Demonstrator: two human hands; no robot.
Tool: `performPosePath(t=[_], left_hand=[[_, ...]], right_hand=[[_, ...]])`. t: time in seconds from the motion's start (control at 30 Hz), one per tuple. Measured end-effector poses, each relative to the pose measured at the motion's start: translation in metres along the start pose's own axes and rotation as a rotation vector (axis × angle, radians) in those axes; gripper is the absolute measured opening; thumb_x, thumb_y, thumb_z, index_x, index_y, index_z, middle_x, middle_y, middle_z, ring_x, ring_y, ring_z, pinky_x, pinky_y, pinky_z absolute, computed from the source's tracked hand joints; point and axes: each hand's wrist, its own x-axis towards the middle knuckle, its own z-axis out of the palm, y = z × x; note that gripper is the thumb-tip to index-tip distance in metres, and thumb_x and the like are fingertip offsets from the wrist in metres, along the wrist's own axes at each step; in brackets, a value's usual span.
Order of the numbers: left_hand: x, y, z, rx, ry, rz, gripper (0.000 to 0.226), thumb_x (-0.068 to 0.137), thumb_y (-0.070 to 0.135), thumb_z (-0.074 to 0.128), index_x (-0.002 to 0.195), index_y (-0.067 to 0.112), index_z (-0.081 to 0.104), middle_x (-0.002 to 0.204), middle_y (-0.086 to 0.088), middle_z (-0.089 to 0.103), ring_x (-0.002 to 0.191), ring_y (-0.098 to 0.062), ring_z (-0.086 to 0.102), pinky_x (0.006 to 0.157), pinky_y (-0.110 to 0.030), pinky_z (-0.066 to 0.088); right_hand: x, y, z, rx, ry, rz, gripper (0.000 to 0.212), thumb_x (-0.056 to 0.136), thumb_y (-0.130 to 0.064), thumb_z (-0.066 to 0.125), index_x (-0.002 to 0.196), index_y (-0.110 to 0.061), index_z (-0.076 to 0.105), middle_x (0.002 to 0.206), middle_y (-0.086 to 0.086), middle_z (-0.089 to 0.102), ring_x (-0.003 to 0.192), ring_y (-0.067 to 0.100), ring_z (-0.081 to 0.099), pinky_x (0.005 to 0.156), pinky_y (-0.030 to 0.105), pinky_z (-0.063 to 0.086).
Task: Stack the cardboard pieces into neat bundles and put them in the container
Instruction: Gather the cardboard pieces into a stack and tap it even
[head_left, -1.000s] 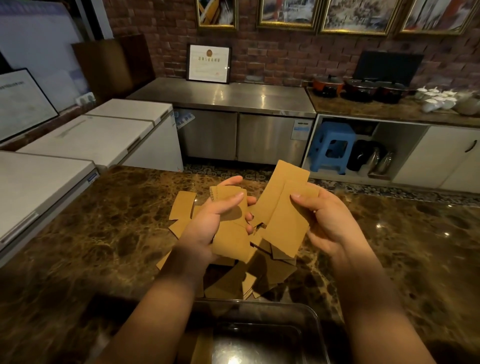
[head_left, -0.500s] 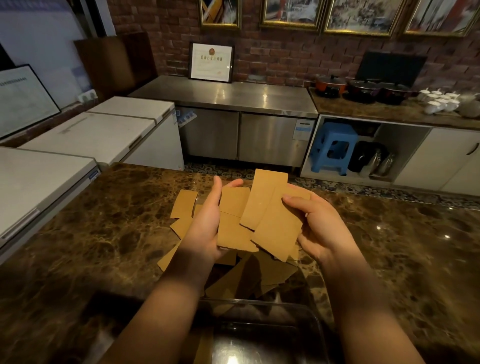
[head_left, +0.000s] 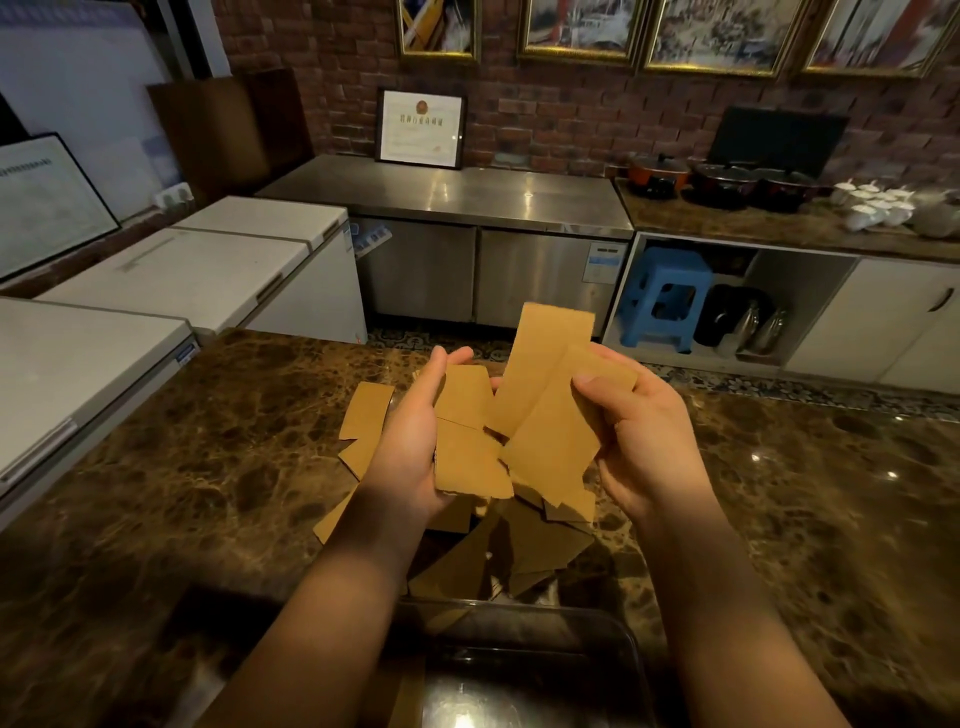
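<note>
Above the brown marble counter (head_left: 182, 467), my left hand (head_left: 415, 447) holds a few tan cardboard pieces (head_left: 467, 447) upright against its palm, fingers straight along their left edge. My right hand (head_left: 639, 441) grips two longer cardboard strips (head_left: 550, 415), thumb on top, and these overlap the left bundle. Below the hands, a loose heap of cardboard pieces (head_left: 524, 545) lies on the counter, with more pieces (head_left: 366, 421) to the left. A clear container (head_left: 618, 634) stands at the near edge, partly hidden by my forearms.
White chest freezers (head_left: 208, 270) line the left side. A steel counter (head_left: 457, 192) and a blue stool (head_left: 665, 296) stand beyond the marble counter. Pots (head_left: 722, 182) and white cups (head_left: 872, 202) are on the far right worktop.
Both hands came closer together and rose slightly. The right hand's strips tilted more upright and now overlap the left hand's bundle; the left fingers straightened along the cardboard's edge.
</note>
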Motion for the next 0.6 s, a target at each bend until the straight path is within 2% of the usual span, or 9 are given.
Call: performPosePath(t=[0.1,0.17,0.23,0.3,0.37,0.43,0.5,0.6], left_hand=[[-0.002,0.0,0.001,0.071,0.015,-0.055,0.041,0.093,0.059,0.054,0.122,0.033,0.066,0.102,-0.012,0.078,0.082,-0.028,0.077,0.063,-0.044,0.061],[-0.003,-0.001,0.0,0.099,0.025,-0.069,0.044,0.093,0.058,0.056,0.125,0.029,0.065,0.103,-0.013,0.078,0.078,-0.027,0.076,0.061,-0.041,0.058],[-0.006,0.001,0.0,0.102,0.014,-0.075,0.045,0.091,0.057,0.06,0.123,0.027,0.067,0.102,-0.015,0.078,0.077,-0.028,0.075,0.06,-0.041,0.058],[-0.008,0.005,0.002,0.094,-0.013,-0.064,0.041,0.084,0.053,0.068,0.118,0.03,0.072,0.099,-0.015,0.078,0.075,-0.029,0.076,0.059,-0.041,0.059],[-0.011,0.009,0.004,0.074,-0.065,-0.039,0.043,0.077,0.039,0.075,0.119,0.032,0.072,0.096,-0.011,0.079,0.077,-0.031,0.077,0.057,-0.042,0.06],[-0.013,0.011,0.007,0.108,-0.12,0.008,0.052,0.071,0.023,0.076,0.122,0.033,0.07,0.098,-0.008,0.079,0.081,-0.03,0.077,0.059,-0.042,0.06],[-0.014,0.013,0.009,0.195,-0.125,0.05,0.06,0.068,0.015,0.075,0.123,0.038,0.069,0.108,-0.009,0.077,0.087,-0.031,0.076,0.062,-0.043,0.06],[-0.015,0.014,0.009,0.175,-0.11,0.037,0.06,0.071,0.012,0.071,0.125,0.037,0.067,0.12,-0.014,0.072,0.092,-0.034,0.075,0.064,-0.045,0.06]], right_hand=[[-0.005,-0.005,-0.002,-0.098,-0.097,-0.19,0.038,0.09,0.001,0.065,0.093,-0.034,0.078,0.092,-0.01,0.078,0.088,0.01,0.075,0.068,0.028,0.061],[-0.008,-0.006,-0.005,-0.194,-0.199,-0.342,0.048,0.086,0.011,0.062,0.086,-0.033,0.081,0.094,-0.008,0.077,0.095,0.011,0.072,0.077,0.025,0.058],[-0.01,-0.005,-0.009,-0.322,-0.313,-0.481,0.046,0.082,0.018,0.061,0.086,-0.024,0.08,0.098,-0.005,0.077,0.104,0.013,0.07,0.084,0.023,0.056],[-0.012,-0.004,-0.011,-0.522,-0.4,-0.607,0.039,0.081,0.012,0.064,0.086,-0.024,0.078,0.097,-0.009,0.077,0.11,0.013,0.066,0.094,0.025,0.052],[-0.013,0.0,-0.013,-0.76,-0.468,-0.73,0.035,0.08,0.011,0.069,0.088,-0.022,0.079,0.096,-0.013,0.076,0.115,0.015,0.062,0.103,0.03,0.047],[-0.011,0.005,-0.014,-0.913,-0.518,-0.793,0.038,0.075,0.017,0.072,0.089,-0.018,0.08,0.101,-0.014,0.073,0.119,0.018,0.057,0.105,0.037,0.045],[-0.01,0.01,-0.016,-0.963,-0.525,-0.804,0.041,0.074,0.02,0.073,0.091,-0.016,0.081,0.105,-0.014,0.072,0.121,0.018,0.055,0.105,0.044,0.044],[-0.009,0.011,-0.018,-0.934,-0.499,-0.823,0.042,0.077,0.018,0.072,0.097,-0.018,0.079,0.111,-0.01,0.072,0.121,0.016,0.058,0.104,0.04,0.047]])
